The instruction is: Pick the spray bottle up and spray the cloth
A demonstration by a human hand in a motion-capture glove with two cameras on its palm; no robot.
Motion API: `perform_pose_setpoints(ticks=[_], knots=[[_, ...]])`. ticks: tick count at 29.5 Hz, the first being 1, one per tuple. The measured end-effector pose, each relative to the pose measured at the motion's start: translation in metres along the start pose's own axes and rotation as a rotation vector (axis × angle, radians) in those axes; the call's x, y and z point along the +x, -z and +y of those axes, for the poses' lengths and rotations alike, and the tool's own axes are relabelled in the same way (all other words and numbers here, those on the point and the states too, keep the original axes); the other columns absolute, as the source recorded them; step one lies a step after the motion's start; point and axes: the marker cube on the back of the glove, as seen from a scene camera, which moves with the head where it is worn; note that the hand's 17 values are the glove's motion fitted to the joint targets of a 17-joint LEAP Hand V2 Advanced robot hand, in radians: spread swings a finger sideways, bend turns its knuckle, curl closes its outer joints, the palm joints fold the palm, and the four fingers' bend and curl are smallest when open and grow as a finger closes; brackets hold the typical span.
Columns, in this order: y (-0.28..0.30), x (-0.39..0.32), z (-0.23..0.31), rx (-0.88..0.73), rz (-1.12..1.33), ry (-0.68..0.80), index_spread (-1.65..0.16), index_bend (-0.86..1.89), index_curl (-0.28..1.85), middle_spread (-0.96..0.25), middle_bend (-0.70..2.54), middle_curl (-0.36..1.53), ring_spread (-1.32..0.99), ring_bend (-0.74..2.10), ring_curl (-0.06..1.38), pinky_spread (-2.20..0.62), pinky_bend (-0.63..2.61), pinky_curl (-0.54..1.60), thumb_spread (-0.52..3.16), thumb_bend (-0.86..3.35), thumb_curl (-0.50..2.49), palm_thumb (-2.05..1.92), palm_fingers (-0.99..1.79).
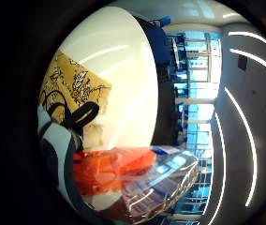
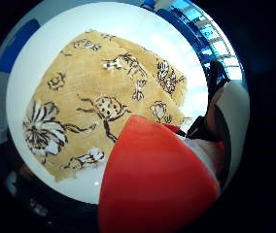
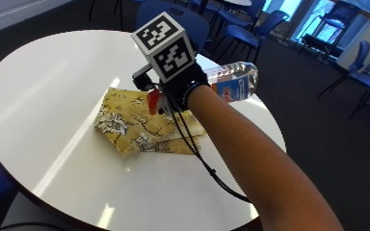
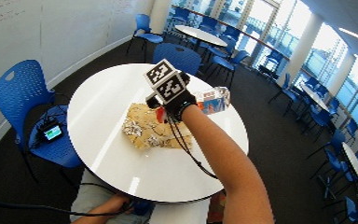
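**Spray bottle held above cloth**

Spray bottle (image 3: pixel 235 80): clear body with blue label and red-orange spray head; gripped in the gloved right hand (image 3: pixel 184 83), fingers curled round its neck, body tilted away behind the hand, raised off the table (image 3: pixel 37 86).
Cloth (image 3: pixel 140 127): yellow, dark floral and insect print, lying folded on the round white table, beneath and in front of the hand, apart from the bottle.
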Motion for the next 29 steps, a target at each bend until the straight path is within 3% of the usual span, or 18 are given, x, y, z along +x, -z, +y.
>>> perform_pose_setpoints(ticks=[18,29], knots=[[0.072,0.009,-0.003,0.215,-0.591,0.005,-0.29,0.29,0.55,-0.22,0.57,0.49,-0.23,0.63,0.45,-0.31,0.38,0.38,0.27,-0.03,0.82,0.9,1.39],[0.104,0.023,0.002,0.312,-1.308,0.106,-0.29,0.29,0.55,-0.22,0.57,0.49,-0.22,0.63,0.45,-0.31,0.39,0.39,0.27,-0.03,0.82,0.91,1.39]])
